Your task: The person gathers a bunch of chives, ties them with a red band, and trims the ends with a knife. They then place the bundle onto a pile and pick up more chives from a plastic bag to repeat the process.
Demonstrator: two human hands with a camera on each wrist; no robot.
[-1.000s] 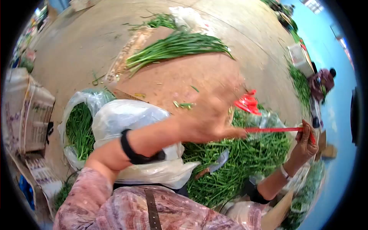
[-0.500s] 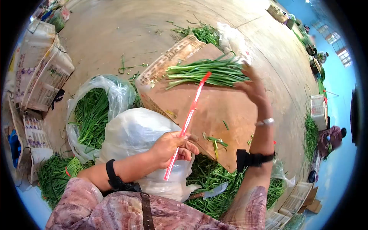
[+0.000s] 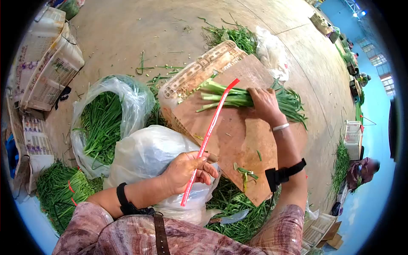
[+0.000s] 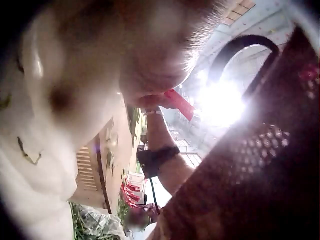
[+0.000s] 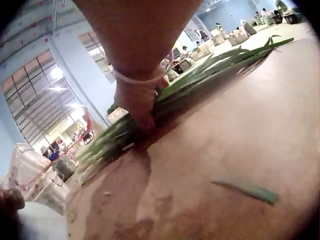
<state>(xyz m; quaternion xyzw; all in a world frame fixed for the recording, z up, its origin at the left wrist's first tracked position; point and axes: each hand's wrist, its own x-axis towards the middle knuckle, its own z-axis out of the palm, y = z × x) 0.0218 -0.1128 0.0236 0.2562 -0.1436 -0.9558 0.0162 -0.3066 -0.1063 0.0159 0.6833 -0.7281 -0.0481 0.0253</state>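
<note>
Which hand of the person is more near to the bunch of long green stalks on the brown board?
The right hand: it grips the bunch on the board. The left hand is apart from it, closer to the body, holding the red strip.

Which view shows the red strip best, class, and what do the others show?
The head view: both ends of the red strip show, beyond the left hand. The left wrist view shows a short piece; the right wrist view, none discernible.

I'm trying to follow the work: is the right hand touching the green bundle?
Touching: the head view shows the right hand gripping the green bundle from above.
</note>
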